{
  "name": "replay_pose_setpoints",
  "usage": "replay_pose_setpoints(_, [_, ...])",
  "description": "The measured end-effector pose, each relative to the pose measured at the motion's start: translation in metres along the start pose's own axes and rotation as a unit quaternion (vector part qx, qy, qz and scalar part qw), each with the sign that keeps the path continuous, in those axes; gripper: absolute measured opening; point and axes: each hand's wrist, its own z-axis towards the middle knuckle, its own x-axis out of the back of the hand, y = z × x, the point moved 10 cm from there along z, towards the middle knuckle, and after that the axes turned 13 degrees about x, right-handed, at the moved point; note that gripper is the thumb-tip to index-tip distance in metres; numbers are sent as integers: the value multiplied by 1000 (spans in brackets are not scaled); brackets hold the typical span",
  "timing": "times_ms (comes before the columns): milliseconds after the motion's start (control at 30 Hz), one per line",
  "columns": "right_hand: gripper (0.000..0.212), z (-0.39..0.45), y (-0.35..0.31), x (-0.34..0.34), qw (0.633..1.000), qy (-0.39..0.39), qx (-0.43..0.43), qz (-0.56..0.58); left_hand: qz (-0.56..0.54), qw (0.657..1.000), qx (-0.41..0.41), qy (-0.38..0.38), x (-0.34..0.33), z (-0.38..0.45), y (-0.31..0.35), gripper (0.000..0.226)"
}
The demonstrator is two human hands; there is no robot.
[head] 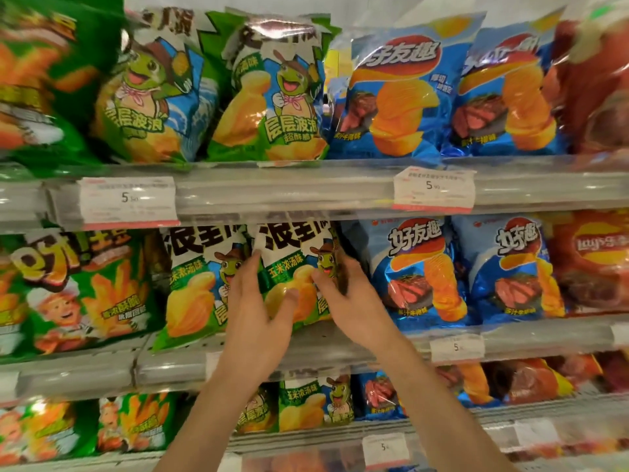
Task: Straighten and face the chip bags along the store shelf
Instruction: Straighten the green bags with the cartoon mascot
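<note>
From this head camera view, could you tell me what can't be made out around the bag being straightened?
- Turtle chip bag: its sides are covered by the left hand and right hand, and its top is hidden by the shelf rail.
- Price tag: small print is blurred; only a 5 reads.
- Green bag, upper left: motion-blurred and cut off by the frame edge.

White price tags hang on the clear shelf rails: one at ten o'clock (127, 202); another at two o'clock (434, 189); two smaller near five o'clock (456, 348) (385, 447).
</note>
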Motion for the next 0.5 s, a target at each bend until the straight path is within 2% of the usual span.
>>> replay_pose_setpoints(33, [64, 3, 4, -5, 1000, -4, -13, 16, -2, 1000, 0, -1, 0, 1, 0, 77])
replay_pose_setpoints(67, [63, 4, 4, -5, 1000, 1, -19, 22, -5, 1000, 0, -2, -1, 2, -1, 76])
replay_pose_setpoints(167, [41, -6, 8, 7, 999, 52, -12, -3, -23, 1000, 11, -18, -6, 1, -7, 76])
replay_pose_setpoints(233, [37, -13, 9, 14, 997, 69, -2, -18, -54, 998, 21, -32, -11, 0, -10, 79])
replay_pose_setpoints(300, [40, -15, 11, 16, 998, 59, -8, -12, -68, 996, 33, -42, -15, 3, -10, 82])
replay_pose_setpoints(400, [33, -6, 5, 18, 997, 16, -59, 45, -106, 987, 89, -77, -20, 14, -8, 87])
replay_pose_setpoints(500, [60, 19, 6, 25, 991, 3, -113, 70, -142, 968, 181, -99, -23, 33, -12, 85])
